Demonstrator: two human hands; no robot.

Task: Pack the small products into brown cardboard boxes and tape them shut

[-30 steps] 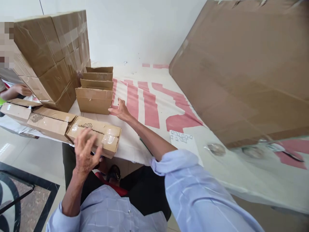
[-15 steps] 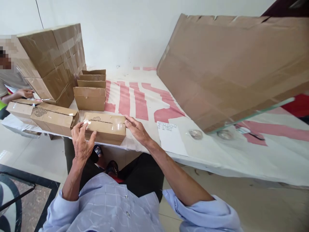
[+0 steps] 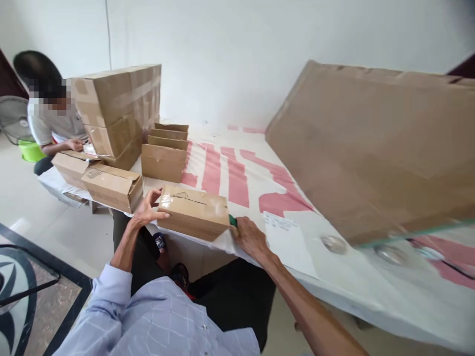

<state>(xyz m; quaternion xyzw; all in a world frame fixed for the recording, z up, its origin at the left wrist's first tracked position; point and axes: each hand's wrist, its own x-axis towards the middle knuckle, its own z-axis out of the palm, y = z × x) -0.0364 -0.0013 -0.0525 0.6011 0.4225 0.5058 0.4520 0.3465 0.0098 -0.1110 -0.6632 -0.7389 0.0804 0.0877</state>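
Note:
A small taped cardboard box [image 3: 195, 211] lies at the near edge of the table [image 3: 334, 277], which is covered with a white sheet with red marks. My left hand [image 3: 146, 210] grips the box's left end, thumb on its side and fingers curled round the corner. My right hand [image 3: 250, 237] is closed at the box's right end, on the table edge, next to a small green object [image 3: 232, 220]. What its fingers hold is hidden.
More small boxes [image 3: 111, 185] lie to the left, a row of upright ones [image 3: 165, 158] behind, and a tall taped stack [image 3: 118, 109] beyond. A large cardboard sheet [image 3: 371, 148] leans over the right side. A white paper [image 3: 289, 240] lies near. Another person [image 3: 52, 123] sits far left.
The box has shifted right along the table edge. My right hand moved from its top right corner down to the table edge beside it. The view swung left and up.

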